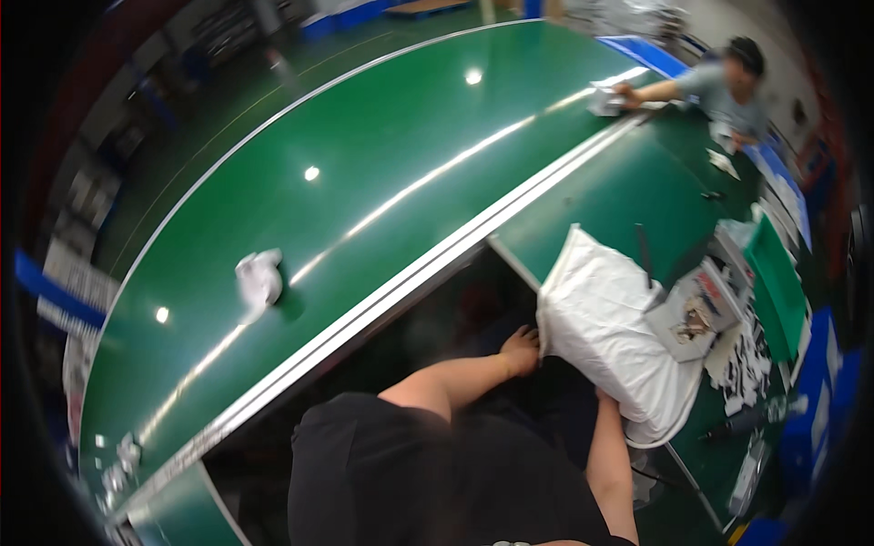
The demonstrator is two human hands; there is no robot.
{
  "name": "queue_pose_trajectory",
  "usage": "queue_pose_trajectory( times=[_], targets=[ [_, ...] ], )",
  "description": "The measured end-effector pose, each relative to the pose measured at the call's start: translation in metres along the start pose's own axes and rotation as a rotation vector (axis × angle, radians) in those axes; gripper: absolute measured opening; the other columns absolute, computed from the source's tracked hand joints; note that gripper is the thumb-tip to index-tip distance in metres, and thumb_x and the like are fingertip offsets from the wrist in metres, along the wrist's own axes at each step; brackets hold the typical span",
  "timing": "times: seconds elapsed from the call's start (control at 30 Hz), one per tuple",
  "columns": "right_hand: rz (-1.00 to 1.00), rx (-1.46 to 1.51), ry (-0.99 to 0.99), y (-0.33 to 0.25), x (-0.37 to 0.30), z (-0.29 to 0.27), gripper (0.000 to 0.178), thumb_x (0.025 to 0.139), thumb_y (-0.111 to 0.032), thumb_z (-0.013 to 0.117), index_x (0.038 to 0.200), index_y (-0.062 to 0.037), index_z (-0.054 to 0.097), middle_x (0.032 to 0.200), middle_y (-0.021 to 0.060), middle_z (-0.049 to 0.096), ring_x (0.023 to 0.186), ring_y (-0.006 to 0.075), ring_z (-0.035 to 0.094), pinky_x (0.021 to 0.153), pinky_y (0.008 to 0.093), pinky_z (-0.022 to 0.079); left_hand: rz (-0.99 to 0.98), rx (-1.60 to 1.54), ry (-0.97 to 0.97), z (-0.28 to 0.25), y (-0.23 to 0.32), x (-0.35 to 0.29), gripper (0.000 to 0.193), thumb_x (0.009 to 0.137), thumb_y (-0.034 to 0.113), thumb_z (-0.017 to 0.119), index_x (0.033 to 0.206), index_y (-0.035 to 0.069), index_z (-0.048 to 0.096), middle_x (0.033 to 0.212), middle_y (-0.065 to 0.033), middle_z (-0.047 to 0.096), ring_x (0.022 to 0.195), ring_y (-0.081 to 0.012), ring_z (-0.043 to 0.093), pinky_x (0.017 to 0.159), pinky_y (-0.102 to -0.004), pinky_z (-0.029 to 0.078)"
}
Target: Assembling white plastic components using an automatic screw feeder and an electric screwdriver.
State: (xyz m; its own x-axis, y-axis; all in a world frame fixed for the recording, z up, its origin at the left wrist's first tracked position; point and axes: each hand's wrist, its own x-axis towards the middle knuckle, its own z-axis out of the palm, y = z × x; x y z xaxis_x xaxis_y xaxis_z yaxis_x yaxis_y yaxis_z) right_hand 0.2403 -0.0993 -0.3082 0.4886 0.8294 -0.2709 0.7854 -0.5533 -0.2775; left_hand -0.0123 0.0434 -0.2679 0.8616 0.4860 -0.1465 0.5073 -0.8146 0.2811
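Note:
A large white fabric piece (605,328), flat like a pillow with corded edges, lies tilted over the near edge of the green worktable. My left hand (522,352) is at its left edge, the fingers bent against the rim. At the near edge, my right hand (604,399) goes in against the fabric, and its fingers are hidden there. A grey-white box with a picture on it (696,311) stands on or against the right part of the fabric. Whether the white piece is filled cannot be made out.
Beyond a white rail runs a wide green conveyor belt (391,173) carrying a crumpled white item (260,276). To the right are a green bin (777,289), a dark hand tool (742,420) and patterned scraps (742,364). A co-worker (724,91) reaches over the belt's far end.

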Motion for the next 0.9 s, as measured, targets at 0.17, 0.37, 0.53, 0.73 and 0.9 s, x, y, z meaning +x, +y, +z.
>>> queue_pose_trajectory(
  times=[0.17,0.37,0.53,0.73,0.9],
  targets=[
    [-0.095,-0.12,0.188,0.085,0.039,0.059,0.074,0.1,-0.046,0.047,0.157,-0.0099,0.016,0.164,0.0103,0.011,0.151,0.0257,0.008,0.123,0.0372,0.009,0.057,-0.267,-0.172,-0.066,0.014,-0.064,0.046,0.084,0.039,0.066,0.118,0.008,0.068,0.122,-0.0144,0.065,0.119,-0.0325,0.057,0.105,-0.0452,0.041],
    [-0.024,0.034,-0.003,0.006,0.003,0.003,0.072,0.1,-0.046,0.046,0.157,-0.011,0.017,0.164,0.0098,0.012,0.151,0.0257,0.009,0.123,0.0364,0.01,-0.122,-0.468,0.42,-0.247,-0.026,-0.18,0.035,0.083,0.028,0.07,0.111,0.008,0.068,0.109,-0.0152,0.069,0.103,-0.0341,0.064,0.091,-0.0427,0.052],
    [-0.098,-0.044,-0.011,-0.017,-0.019,-0.019,0.071,0.099,-0.045,0.047,0.156,-0.0108,0.023,0.163,0.012,0.016,0.151,0.0275,0.009,0.122,0.0369,0.01,-0.608,0.28,0.939,-0.324,-0.164,-0.269,0.037,0.081,0.023,0.073,0.113,0.006,0.067,0.117,-0.0163,0.067,0.11,-0.0342,0.061,0.099,-0.0426,0.048],
    [-0.2,0.26,-0.27,-0.101,-0.087,-0.088,0.063,0.083,-0.05,0.067,0.125,-0.0021,0.062,0.127,0.0197,0.063,0.12,0.0353,0.058,0.103,0.0421,0.045,-1.163,0.017,0.358,-0.295,-0.305,-0.396,0.058,0.086,0.031,0.058,0.132,-0.004,0.055,0.129,-0.0285,0.058,0.121,-0.04,0.057,0.105,-0.0415,0.043],
    [-0.553,0.556,-0.207,-0.181,-0.136,-0.126,0.059,0.087,-0.042,0.067,0.131,-0.0038,0.057,0.132,0.0186,0.058,0.118,0.033,0.059,0.099,0.0374,0.048,-0.65,-0.935,0.608,-0.312,-0.177,-0.267,0.055,0.088,0.017,0.055,0.136,-0.01,0.049,0.119,-0.0207,0.063,0.103,-0.0246,0.064,0.086,-0.0346,0.053]
  ],
)
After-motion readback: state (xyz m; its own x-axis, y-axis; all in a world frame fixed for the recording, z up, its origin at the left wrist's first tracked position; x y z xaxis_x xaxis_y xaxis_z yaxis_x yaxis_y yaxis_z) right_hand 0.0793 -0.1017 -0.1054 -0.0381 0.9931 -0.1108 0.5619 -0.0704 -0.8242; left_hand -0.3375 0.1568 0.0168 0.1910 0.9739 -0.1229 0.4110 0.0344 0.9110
